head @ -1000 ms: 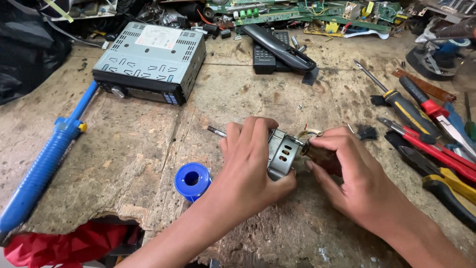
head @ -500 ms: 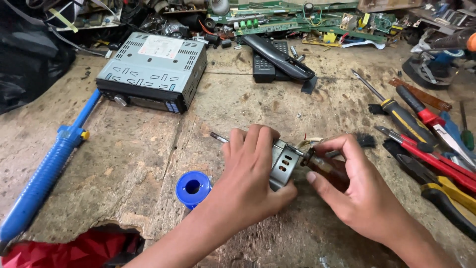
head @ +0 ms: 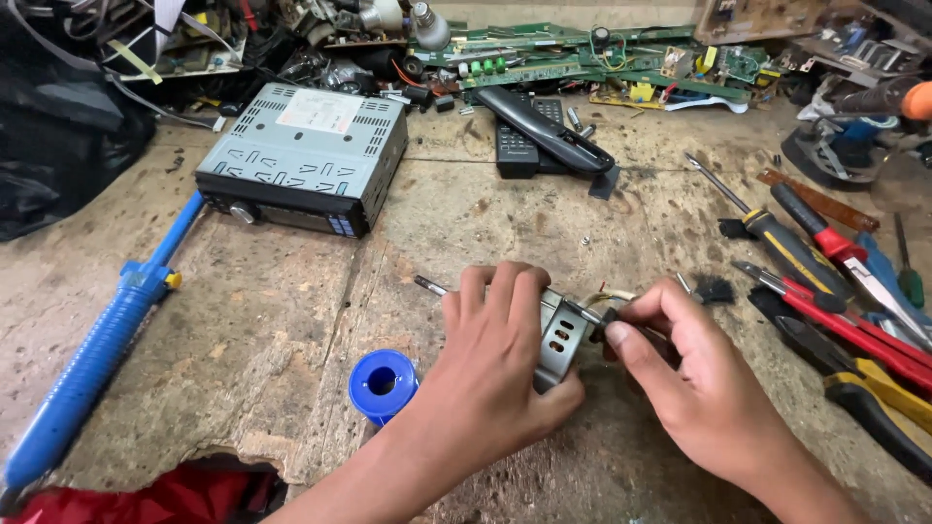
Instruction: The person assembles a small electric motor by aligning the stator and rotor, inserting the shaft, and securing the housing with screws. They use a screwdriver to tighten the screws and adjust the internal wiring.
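Motor [head: 561, 335] sits low on the tabletop [head: 291, 320], near its front edge, just right of the blue solder spool [head: 382, 384]. Your left hand [head: 490, 364] wraps over it from above, its grip closed tight around the grey metal frame, with a thin shaft [head: 428, 285] poking out to the left. Your right hand [head: 694, 388] pinches a small dark part [head: 609, 320] against the motor's right end, its grip narrow, fingertips only; pale wires [head: 610, 294] loop up just behind. The motor looks stiff, compact and fairly heavy for its bulk, so the frame is the safe place to hold. The wires look thin and easy to tear; keep your fingers off them. Screwdrivers [head: 791, 247] and pliers [head: 864, 393] lie to the right.
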